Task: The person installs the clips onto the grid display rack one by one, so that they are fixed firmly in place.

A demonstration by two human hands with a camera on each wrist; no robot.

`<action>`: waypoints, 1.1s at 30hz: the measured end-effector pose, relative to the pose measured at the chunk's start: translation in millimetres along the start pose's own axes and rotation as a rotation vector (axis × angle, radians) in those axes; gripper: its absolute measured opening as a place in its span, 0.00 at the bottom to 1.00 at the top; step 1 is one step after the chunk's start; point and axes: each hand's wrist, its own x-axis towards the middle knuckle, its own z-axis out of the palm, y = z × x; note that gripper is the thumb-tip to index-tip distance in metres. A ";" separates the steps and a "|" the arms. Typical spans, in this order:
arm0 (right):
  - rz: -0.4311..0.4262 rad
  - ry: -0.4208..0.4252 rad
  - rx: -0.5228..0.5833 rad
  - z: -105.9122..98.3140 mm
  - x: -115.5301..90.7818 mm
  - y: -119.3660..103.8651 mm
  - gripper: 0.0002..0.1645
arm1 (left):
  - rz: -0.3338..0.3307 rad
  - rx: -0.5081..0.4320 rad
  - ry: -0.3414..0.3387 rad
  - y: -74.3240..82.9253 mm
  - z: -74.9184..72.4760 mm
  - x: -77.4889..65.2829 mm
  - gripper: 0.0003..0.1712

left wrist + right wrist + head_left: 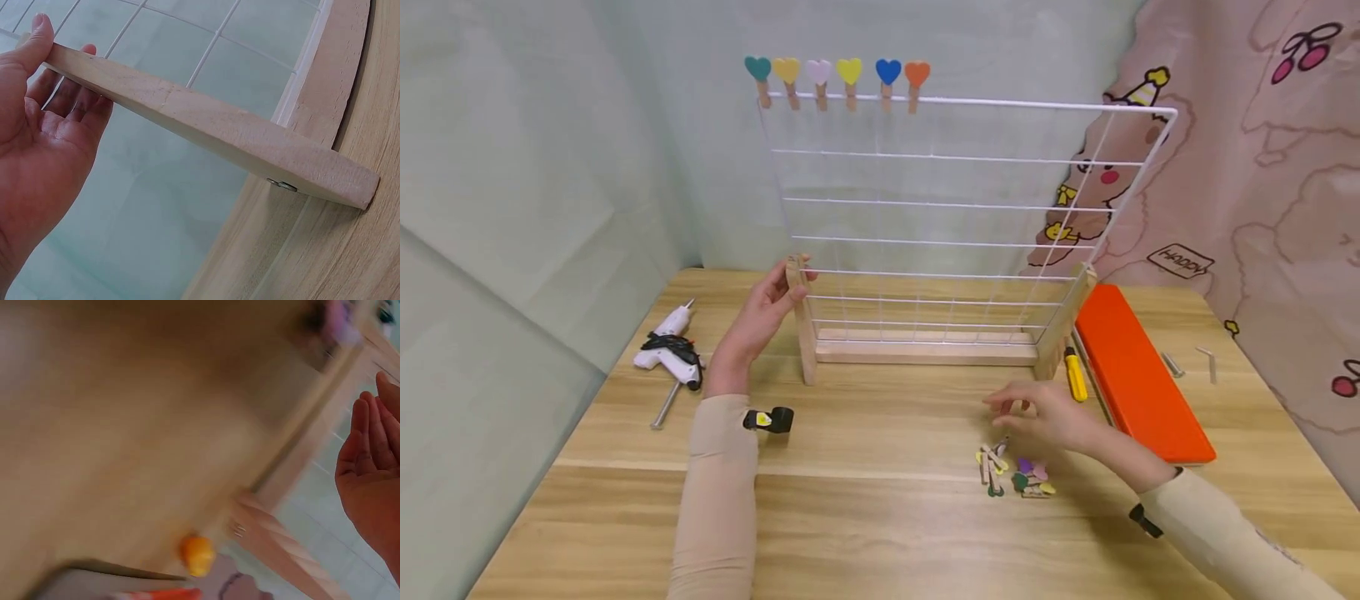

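A white wire grid (925, 203) stands in a wooden base with two side posts. My left hand (763, 312) grips the upper end of the left wooden post (805, 337), thumb on one side and fingers on the other, as the left wrist view also shows. Several heart clothespins, such as the blue one (888, 72), are clipped along the grid's top wire at the left. My right hand (1045, 414) is above the table with its fingers loosely bent and nothing seen in them. Just below it lie loose heart clothespins (992, 471) in two small groups.
To the left lies a white glue gun (670, 350) with a black cord, beside a metal rod (666, 406). On the right are a yellow-handled tool (1076, 375), an orange-red case (1138, 371), a bolt (1172, 364) and a hex key (1210, 364).
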 end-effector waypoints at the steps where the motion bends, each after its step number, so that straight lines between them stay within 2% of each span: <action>1: 0.008 -0.031 0.012 4.7 -4.3 3.0 0.16 | 0.004 -0.001 0.001 -0.1 -0.9 -0.1 0.26; 4: 0.002 -0.107 0.025 13.3 -13.2 7.3 0.14 | 0.013 -0.007 0.003 -1.1 -2.7 -0.9 0.26; 8: -0.073 -0.142 -0.033 16.7 -19.0 6.0 0.12 | 0.009 -0.014 -0.004 -1.2 -2.2 -2.3 0.26; 13: -0.189 -0.129 -0.133 16.8 -22.2 4.1 0.12 | 0.028 -0.034 -0.013 -1.5 -1.8 -3.2 0.26; 17: -0.245 -0.125 -0.199 17.3 -19.3 3.5 0.12 | 0.038 -0.043 -0.011 -1.5 -2.7 -2.7 0.26; 27: -0.250 -0.145 -0.218 17.6 -12.3 2.6 0.07 | -0.017 -0.011 -0.016 -0.3 -1.9 -2.2 0.27; 33: -0.180 -0.132 -0.228 15.3 -10.6 2.2 0.07 | -0.017 -0.002 -0.019 -0.4 -4.0 -3.9 0.27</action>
